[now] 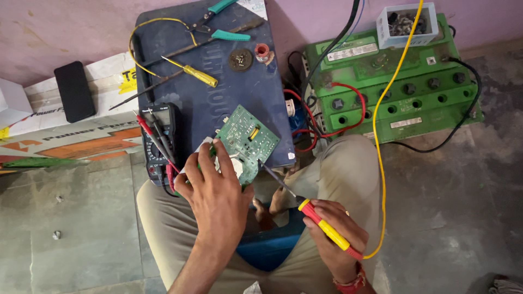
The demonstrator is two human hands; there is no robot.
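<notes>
1. The left hand [215, 190] gripped the green circuit board [246, 141], fingers curled over its near end, at the front edge of the dark blue battery [218, 81].
2. The right hand [335, 231] closed around a yellow-handled soldering iron [321, 223], tip touching the board.
3. A multimeter [158, 139] lay at the battery's left front corner.

A pale pink wall [65, 27] meets a worn grey stone floor [452, 207] in daylight.

Green circuit board [248, 139] tilted on dark battery top, yellow-handled soldering iron [321, 224] tip at its edge
</notes>
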